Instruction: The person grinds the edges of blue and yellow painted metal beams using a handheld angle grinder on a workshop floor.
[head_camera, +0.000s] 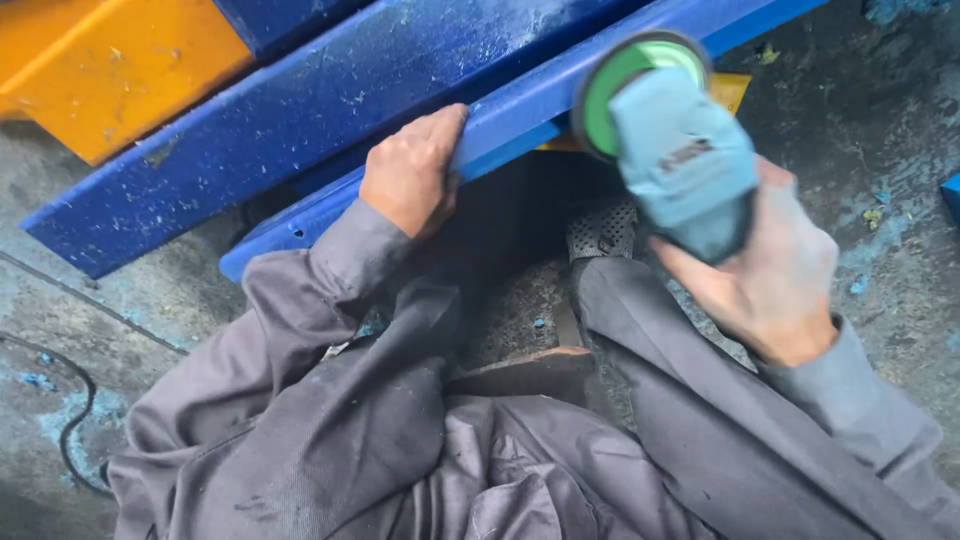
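One view only, head cam, looking down over the lap.

Left hand (412, 172) is clamped over the near edge of the blue steel beam (330, 110), fingers wrapped on top, thumb side toward the body. It holds nothing loose, just grips the beam.

Right hand (775, 270) is closed around the body of a pale blue angle grinder (685, 160). Its green-backed disc (635, 85) points away from the person and sits right at the beam's lower flange, touching or just off it; can't tell which.

Key geometry: the beam's long axis runs diagonally, low at frame left and rising to upper right, lying ahead of both hands. The grinder's body is roughly crosswise to that axis. The disc meets the flange to the right of the left hand, with a clear stretch of blue edge between them. Right hand is the working one at the contact end; left hand is nearer the beam's lower stretch.

Beam paint is scuffed and dusty. An orange part (110, 60) sits behind it at upper left. Grey coverall legs (330, 430) fill the lower frame, one mesh shoe (603, 230) showing under the beam. A dark cable (75, 420) lies on the concrete floor (890, 130), which is flecked with blue.
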